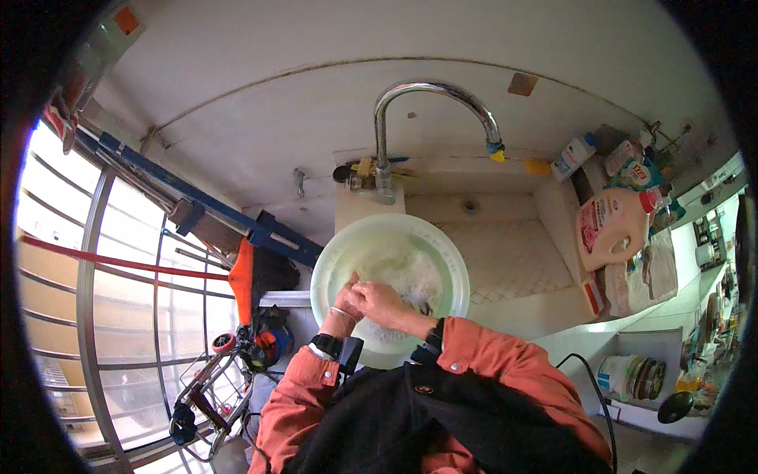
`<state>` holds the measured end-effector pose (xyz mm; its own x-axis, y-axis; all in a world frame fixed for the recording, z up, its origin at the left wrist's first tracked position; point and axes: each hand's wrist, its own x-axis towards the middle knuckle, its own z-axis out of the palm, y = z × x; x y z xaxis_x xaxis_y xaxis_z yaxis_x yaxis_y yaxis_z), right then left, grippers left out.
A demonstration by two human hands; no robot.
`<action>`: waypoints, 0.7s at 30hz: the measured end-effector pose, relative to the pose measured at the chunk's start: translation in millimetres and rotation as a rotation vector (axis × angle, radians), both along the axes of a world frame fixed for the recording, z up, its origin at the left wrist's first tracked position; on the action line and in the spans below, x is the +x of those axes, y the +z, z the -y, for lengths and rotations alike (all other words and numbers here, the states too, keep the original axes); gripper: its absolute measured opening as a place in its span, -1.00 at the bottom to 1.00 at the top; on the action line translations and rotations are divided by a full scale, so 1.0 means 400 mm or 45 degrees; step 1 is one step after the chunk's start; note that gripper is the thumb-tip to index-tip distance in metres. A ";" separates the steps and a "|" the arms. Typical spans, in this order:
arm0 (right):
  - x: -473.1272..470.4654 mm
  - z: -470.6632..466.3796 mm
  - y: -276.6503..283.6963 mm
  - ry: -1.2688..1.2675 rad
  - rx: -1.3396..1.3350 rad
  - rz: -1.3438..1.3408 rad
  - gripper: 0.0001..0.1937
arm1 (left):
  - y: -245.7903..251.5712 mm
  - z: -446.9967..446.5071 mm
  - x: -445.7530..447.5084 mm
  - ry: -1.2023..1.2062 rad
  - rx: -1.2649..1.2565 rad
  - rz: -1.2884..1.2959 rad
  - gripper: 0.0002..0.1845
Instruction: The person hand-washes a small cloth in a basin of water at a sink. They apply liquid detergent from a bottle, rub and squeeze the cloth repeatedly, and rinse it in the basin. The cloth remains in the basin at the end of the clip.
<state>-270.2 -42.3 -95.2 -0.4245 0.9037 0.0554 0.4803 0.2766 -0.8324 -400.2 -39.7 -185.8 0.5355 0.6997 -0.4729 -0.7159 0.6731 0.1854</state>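
A pale plastic basin in front of me holds cloudy, sudsy water. Over its near left part, my left hand and my right hand are pressed together. The right hand's fingers are curled against the left hand, and whether anything is between them is hidden. Beside my right wrist, a dark and white item, perhaps cloth, shows among the suds. The basin rests at the left end of a laundry sink with a ridged washboard surface.
A chrome gooseneck faucet arches behind the basin. On the sink's right side stand a detergent jug and a white bottle. To the left are an orange broom head, a folded wheeled cart and a barred window.
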 end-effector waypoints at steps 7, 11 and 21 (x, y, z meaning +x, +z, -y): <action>0.098 -0.136 -0.108 -0.312 -0.069 0.308 -0.68 | 0.033 0.013 0.047 0.084 0.313 0.250 -0.68; 0.133 -0.161 -0.157 -0.629 0.043 0.164 -0.82 | 0.065 0.041 0.002 0.235 0.129 -0.626 -0.69; -0.009 0.011 -0.007 0.062 -0.110 -0.173 -0.75 | 0.037 0.012 -0.011 -0.139 0.297 0.252 -0.51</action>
<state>-273.9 -46.7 -98.1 -0.4617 0.8862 0.0382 0.3496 0.2214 -0.9104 -404.7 -44.3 -171.2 0.6789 0.7104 -0.1857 -0.6793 0.7037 0.2083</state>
